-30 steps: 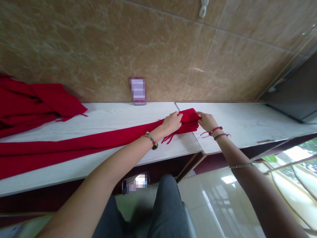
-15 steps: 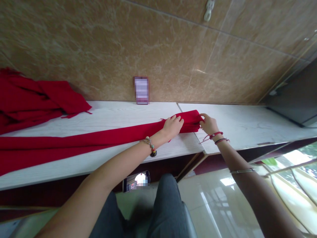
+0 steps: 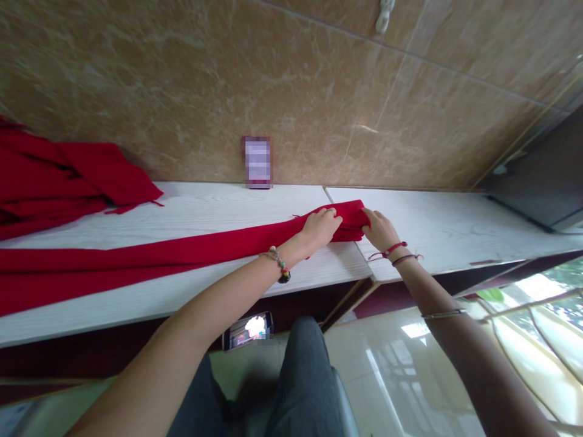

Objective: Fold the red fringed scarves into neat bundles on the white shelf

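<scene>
So we've got a long red scarf (image 3: 218, 247) lying lengthwise along a pale wood-grain counter (image 3: 432, 227), with a folded, layered bundle at its right end and the rest running left out of view. The left hand (image 3: 321, 227) sits on top of the bundle, fingers curled and pressed down into the cloth. We can't tell if the thumb is pinching from below, since that side's hidden. The right hand (image 3: 380, 229) is pinching the right-hand end of the fold between thumb and fingers.

Our guess on the why: the left pins the layers so they don't slide, while the right keeps that end edge square. Laying the scarf parallel to the counter probably just suits the long, narrow top. A second red cloth (image 3: 82, 176) is heaped back at the left, apart from the strip where we can see it, and a blurred phone-like thing (image 3: 258, 162) stands up against the marbled wall (image 3: 159, 79).

As for edges, the bundle reaches across the counter seam (image 3: 326, 194), so we'd watch for snags there. The front edge is near, with a phone (image 3: 248, 332) below it, and the wall limits movement at the back. The most room we see is rightward, along the top toward the dark grey box (image 3: 537, 158).
</scene>
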